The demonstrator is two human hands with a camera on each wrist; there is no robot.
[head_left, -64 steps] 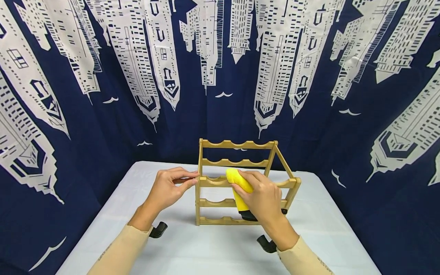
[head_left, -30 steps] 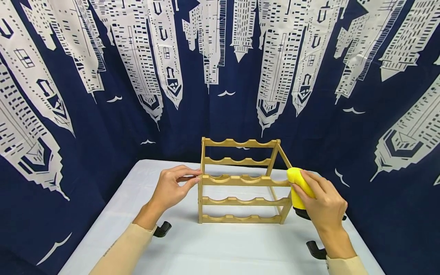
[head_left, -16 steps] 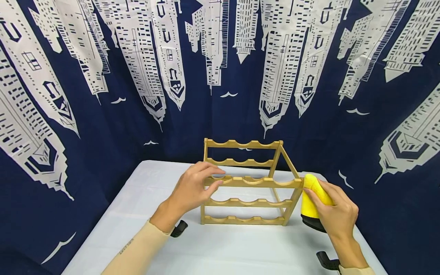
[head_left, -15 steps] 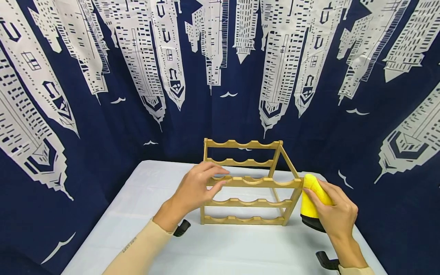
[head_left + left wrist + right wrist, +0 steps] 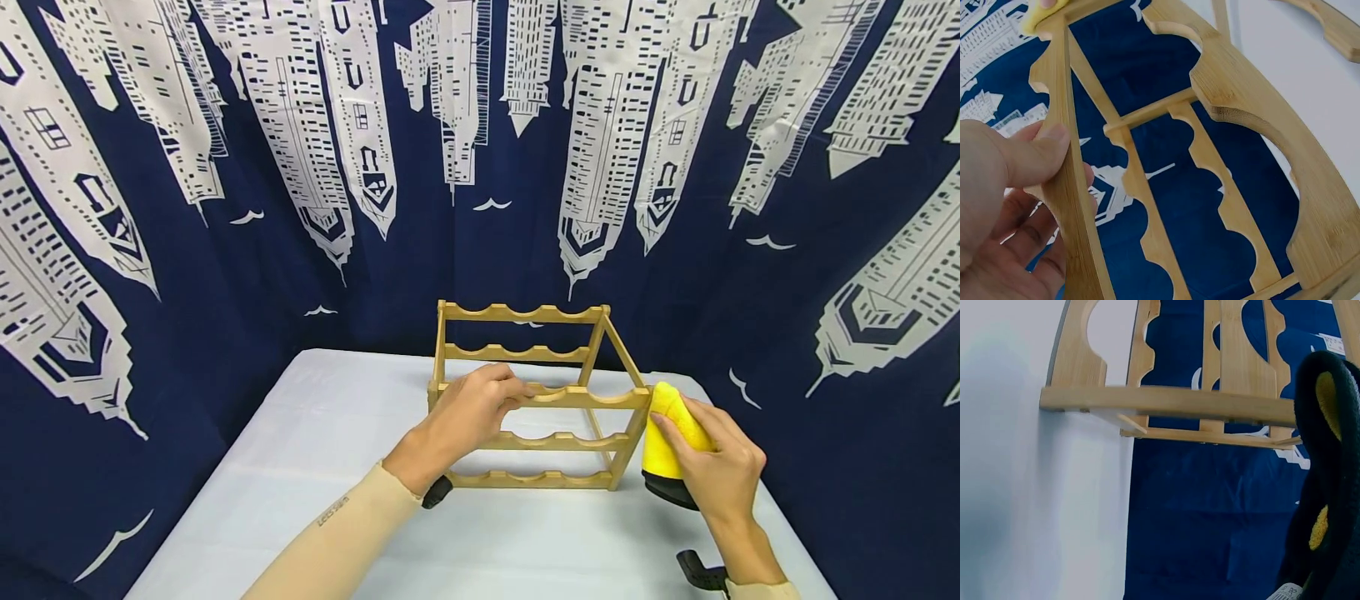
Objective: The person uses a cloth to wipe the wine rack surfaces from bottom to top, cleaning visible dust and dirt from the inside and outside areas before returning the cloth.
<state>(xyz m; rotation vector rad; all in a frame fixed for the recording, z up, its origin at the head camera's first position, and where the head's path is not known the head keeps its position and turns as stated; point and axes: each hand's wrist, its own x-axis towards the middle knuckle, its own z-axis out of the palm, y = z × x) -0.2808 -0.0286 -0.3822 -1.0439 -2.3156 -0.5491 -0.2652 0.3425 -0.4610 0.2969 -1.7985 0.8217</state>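
Note:
A wooden wine rack (image 5: 555,442) with scalloped rails stands on the table. My left hand (image 5: 463,417) grips its top front rail left of the middle; in the left wrist view the thumb lies on the near face of the rail (image 5: 1075,212), with fingers behind it. My right hand (image 5: 723,467) holds a folded yellow cloth (image 5: 663,446) with a dark edge at the right end of that rail. A yellow bit of the cloth (image 5: 1038,17) shows at the rail's far end in the left wrist view. Close up, the dark folds of the cloth (image 5: 1335,469) fill the right wrist view's right side.
The table (image 5: 330,433) has a white cover. Behind and beside it hangs a dark blue curtain (image 5: 480,267) printed with white buildings and birds. A black wrist mount (image 5: 701,571) sits by the right wrist, another (image 5: 437,492) by the left.
The cloth in my right hand has moved from the middle of the top front rail to its right end. My left hand has left the front left corner and now grips the rail farther right.

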